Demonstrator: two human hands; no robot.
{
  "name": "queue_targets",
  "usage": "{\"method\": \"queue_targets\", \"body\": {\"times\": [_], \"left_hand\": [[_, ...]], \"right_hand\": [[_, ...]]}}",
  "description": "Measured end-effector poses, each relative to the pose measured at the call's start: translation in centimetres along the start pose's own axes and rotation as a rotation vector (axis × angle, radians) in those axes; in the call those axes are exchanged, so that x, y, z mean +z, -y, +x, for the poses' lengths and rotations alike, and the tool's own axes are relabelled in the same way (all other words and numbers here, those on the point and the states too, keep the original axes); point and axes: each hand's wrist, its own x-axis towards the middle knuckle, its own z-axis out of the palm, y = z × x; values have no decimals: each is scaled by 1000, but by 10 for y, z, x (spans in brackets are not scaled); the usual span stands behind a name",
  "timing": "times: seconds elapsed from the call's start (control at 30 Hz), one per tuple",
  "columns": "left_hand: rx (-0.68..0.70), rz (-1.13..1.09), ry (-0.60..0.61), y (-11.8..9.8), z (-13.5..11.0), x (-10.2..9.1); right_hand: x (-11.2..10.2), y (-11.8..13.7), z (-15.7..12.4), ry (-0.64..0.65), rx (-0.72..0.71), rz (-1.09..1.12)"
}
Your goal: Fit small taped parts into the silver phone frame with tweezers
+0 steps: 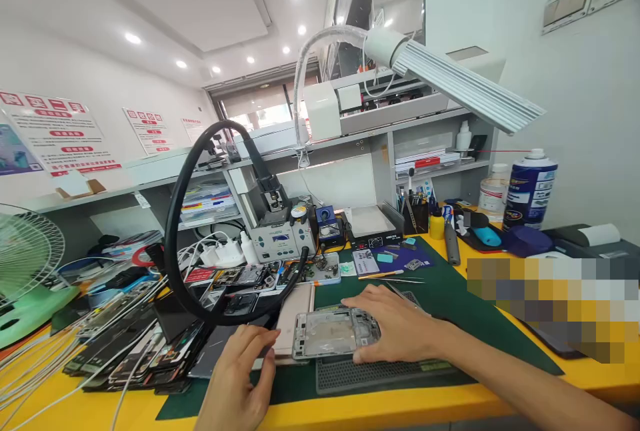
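Note:
My right hand (pixel 395 324) grips the right end of a phone frame (pixel 327 335), thumb at the near edge and fingers over the far edge. The frame is a silvery, bare housing with a pale middle. Left of it, my left hand (pixel 245 371) has its fingers bent and thumb apart, with nothing visible between them. Behind the left fingertips lies a flat pinkish device (pixel 296 311), partly covered by the frame. Under the frame and my right hand is a dark textured pad (pixel 360 377) on the green mat (pixel 480 327).
A black hose (pixel 173 231) loops up from the hot-air station (pixel 280 244) in front of my left side. Stacked phone parts (pixel 145 344) and white cables crowd the left. Tweezers (pixel 405 279) lie behind my right hand. A spray can (pixel 530 191) stands back right; a lamp (pixel 465 84) hangs overhead.

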Motion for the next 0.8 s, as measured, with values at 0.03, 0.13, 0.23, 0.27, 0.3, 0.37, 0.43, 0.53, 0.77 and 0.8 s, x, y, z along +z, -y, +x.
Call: {"method": "queue_targets", "body": {"times": [0.03,0.13,0.23,0.27,0.3,0.37,0.43,0.53,0.77,0.8], "left_hand": [[5,-9,7,-1,5,1],[43,-32,53,-4,17,2],[89,-37,119,-9,20,5],[99,-37,133,-10,19,7],[106,-35,143,-11,18,9],[118,-33,153,-11,16,14],[137,-35,158,-9,15,20],[177,-45,157,-5,17,25],[319,-7,159,3,27,19],[351,13,154,5,29,19]], "right_hand": [[-1,0,0,11,4,5],[-4,-3,0,50,21,16],[-5,-6,1,62,30,22],[-4,-7,1,60,31,23],[-3,-8,1,57,31,25],[-1,-9,2,49,31,26],[0,-10,2,37,29,26],[2,-12,3,21,28,31],[3,-17,7,7,41,49],[3,-17,7,6,46,49]]}}
